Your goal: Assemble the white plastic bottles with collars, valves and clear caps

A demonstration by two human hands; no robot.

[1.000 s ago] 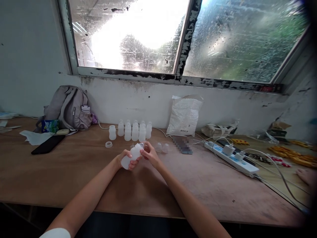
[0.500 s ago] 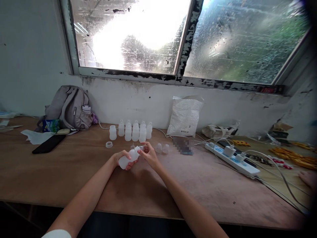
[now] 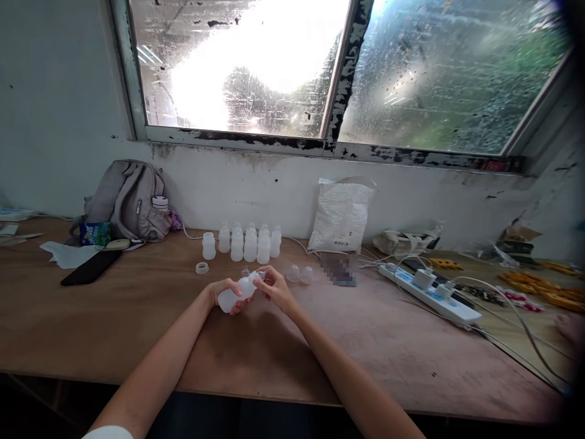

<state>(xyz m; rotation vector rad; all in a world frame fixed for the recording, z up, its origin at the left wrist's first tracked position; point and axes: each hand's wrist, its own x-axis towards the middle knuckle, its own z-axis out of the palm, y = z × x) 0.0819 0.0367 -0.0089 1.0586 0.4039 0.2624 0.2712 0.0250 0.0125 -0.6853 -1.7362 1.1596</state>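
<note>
A frosted white baby bottle (image 3: 227,300) lies tilted in my left hand (image 3: 222,286), its neck pointing up and to the right. My left fingers wrap round its body. At the neck end, my right hand (image 3: 277,289) pinches the clear teat and collar part, which the fingers partly cover. Just behind the held bottle rests a small clear piece, probably a teat (image 3: 245,272). Two clear domed caps (image 3: 306,275) sit right of my right hand. Farther back stand several bottles with teats (image 3: 250,247), beside one topless bottle (image 3: 209,247). A white collar ring (image 3: 202,267) lies in front of that one.
A grey backpack (image 3: 130,201) leans on the wall at left, near a black phone (image 3: 91,267) and white tissue (image 3: 68,254). A white plastic parcel (image 3: 342,214) stands at back right. Right of it lies a power strip (image 3: 450,309) with cables; another person's hand (image 3: 570,327) shows at the right edge.
My right fingers have shifted slightly at the bottle's top, with the hand a little lower. The bottle stays in my left hand, nearly unmoved.
</note>
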